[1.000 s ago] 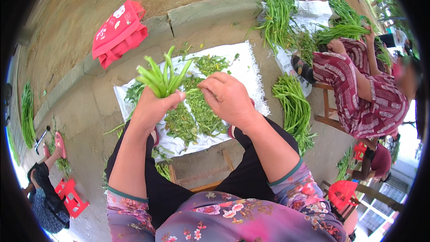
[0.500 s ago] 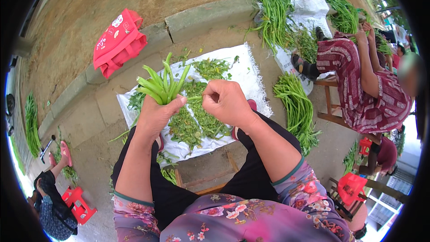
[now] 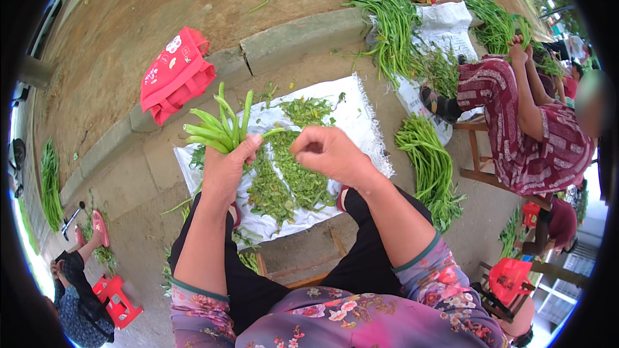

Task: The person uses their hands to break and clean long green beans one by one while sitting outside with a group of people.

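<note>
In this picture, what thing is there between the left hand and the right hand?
A thin green stem points from the left hand toward the right hand, above the loose leaves on the white sheet. The head view shows this.

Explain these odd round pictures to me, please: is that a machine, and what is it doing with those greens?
There is no machine here, only a person's two bare hands. The view comes from a wide fisheye camera worn on the person's head, looking down, so straight edges bend toward the rim. The left hand grips a bunch of green stems. The right hand is close by, fingers curled; whether it holds anything is unclear. Below them, a white sheet on the ground bears piles of green scraps.
</note>
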Action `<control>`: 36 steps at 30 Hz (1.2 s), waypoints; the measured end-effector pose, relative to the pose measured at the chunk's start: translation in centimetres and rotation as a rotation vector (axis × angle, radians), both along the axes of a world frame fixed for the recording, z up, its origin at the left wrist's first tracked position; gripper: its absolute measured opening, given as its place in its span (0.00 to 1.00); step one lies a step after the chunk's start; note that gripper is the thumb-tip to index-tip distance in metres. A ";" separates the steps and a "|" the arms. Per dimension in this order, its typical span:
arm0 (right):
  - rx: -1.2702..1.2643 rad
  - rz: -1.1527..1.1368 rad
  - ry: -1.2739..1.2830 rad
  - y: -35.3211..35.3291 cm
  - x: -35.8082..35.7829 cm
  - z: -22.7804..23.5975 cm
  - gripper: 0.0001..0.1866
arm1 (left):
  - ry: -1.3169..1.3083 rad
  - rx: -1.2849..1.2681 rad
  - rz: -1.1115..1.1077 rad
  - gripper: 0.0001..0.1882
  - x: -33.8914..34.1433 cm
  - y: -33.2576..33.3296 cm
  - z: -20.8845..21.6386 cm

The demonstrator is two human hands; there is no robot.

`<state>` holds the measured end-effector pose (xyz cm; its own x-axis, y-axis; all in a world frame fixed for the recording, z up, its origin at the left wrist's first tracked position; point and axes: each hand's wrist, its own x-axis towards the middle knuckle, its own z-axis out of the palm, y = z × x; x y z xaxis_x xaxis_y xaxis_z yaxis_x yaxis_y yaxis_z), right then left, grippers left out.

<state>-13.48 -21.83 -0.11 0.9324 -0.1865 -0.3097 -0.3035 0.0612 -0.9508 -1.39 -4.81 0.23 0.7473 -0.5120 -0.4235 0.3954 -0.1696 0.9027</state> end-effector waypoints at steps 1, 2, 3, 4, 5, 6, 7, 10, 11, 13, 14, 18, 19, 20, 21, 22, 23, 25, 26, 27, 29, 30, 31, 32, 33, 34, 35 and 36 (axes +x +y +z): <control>-0.117 0.016 -0.017 0.2 -0.1 -0.2 0.06 | 0.006 0.002 0.001 0.12 -0.1 -0.1 0.0; -0.234 0.032 -0.035 0.5 -0.1 -0.2 0.07 | 0.008 -0.006 0.002 0.11 -0.2 -0.2 0.0; -0.348 0.049 -0.055 0.7 0.0 -0.2 0.08 | 0.006 -0.013 0.004 0.10 -0.1 -0.2 0.2; -0.423 0.038 -0.043 0.8 0.2 0.0 0.08 | 0.004 -0.019 0.007 0.10 0.0 -0.2 0.2; -0.349 -0.032 -0.031 0.9 0.3 -0.1 0.08 | 0.004 -0.007 0.007 0.10 -0.1 -0.2 0.2; -0.275 -0.101 -0.016 1.1 0.4 -0.2 0.08 | 0.006 0.005 0.007 0.09 -0.3 -0.2 0.0; -0.201 -0.171 -0.002 1.1 0.5 -0.3 0.09 | 0.007 0.018 0.007 0.09 -0.3 -0.2 0.0; -0.205 -0.198 -0.036 1.1 0.8 -0.2 0.10 | 0.003 0.004 -0.030 0.08 -0.3 -0.1 0.0; -0.194 -0.191 -0.027 1.3 0.9 -0.1 0.10 | 0.006 0.021 -0.033 0.09 -0.3 0.0 0.1; -0.183 -0.185 -0.002 1.2 0.9 0.3 0.10 | 0.020 0.043 -0.049 0.10 -0.5 -0.3 0.3; -0.207 -0.174 -0.023 1.3 1.0 0.2 0.10 | 0.000 0.063 -0.049 0.10 -0.5 -0.2 0.4; -0.248 -0.190 -0.049 1.3 1.2 -0.4 0.10 | -0.034 0.102 -0.091 0.10 -0.7 -0.1 -0.1; -0.228 -0.192 -0.058 1.5 1.5 -0.7 0.10 | -0.045 0.127 -0.093 0.10 -0.6 0.2 0.0; -0.229 -0.194 -0.051 1.4 1.7 -0.7 0.09 | -0.044 0.121 -0.104 0.09 -0.6 0.1 0.2; -0.221 -0.197 -0.044 1.7 1.9 -0.8 0.09 | -0.044 0.125 -0.115 0.09 -0.6 0.3 0.4; -0.212 -0.197 -0.038 1.7 1.8 -0.8 0.09 | -0.044 0.129 -0.124 0.08 -0.7 0.3 0.4; -0.232 -0.180 -0.032 1.5 1.7 -0.8 0.09 | -0.048 0.119 -0.126 0.08 -0.7 0.2 0.2; -0.256 -0.134 -0.028 1.7 2.0 -0.7 0.08 | -0.062 0.116 -0.118 0.08 -0.5 0.7 0.1; -0.252 -0.134 -0.037 1.8 2.1 -0.8 0.08 | -0.054 0.115 -0.134 0.08 -0.4 0.9 0.2; -0.243 -0.132 -0.043 2.0 2.0 -1.1 0.08 | -0.042 0.121 -0.149 0.08 -0.3 1.1 0.1; -0.244 -0.134 -0.037 2.1 1.4 -1.3 0.07 | -0.054 0.112 -0.166 0.08 -0.5 1.2 -0.5; -0.241 -0.129 -0.040 2.2 1.3 -1.2 0.07 | -0.090 0.111 -0.158 0.08 -0.7 1.3 -0.8; -0.246 -0.129 -0.039 2.1 1.2 -0.9 0.07 | -0.124 0.104 -0.157 0.08 -0.8 1.2 -0.9; -0.226 -0.117 -0.021 2.1 1.2 -0.6 0.05 | -0.093 0.111 -0.179 0.09 -0.7 1.4 -0.4; -0.195 -0.119 -0.009 2.0 1.1 -0.5 0.05 | -0.074 0.115 -0.181 0.09 -0.8 1.5 -0.4; -0.164 -0.122 0.004 2.0 0.9 -0.7 0.04 | -0.056 0.119 -0.183 0.10 -0.8 1.6 -0.5; -0.133 -0.126 0.018 2.1 0.8 -0.9 0.04 | -0.038 0.122 -0.186 0.11 -0.8 1.8 -0.5; -0.114 -0.139 0.014 2.4 0.9 -1.1 0.04 | -0.029 0.139 -0.195 0.12 -0.8 1.9 -0.3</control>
<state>-12.62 -19.47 -1.22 0.8909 -0.3483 -0.2917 -0.3126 -0.0042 -0.9499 -2.19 -2.94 -0.08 0.6528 -0.5864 -0.4796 0.3171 -0.3634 0.8760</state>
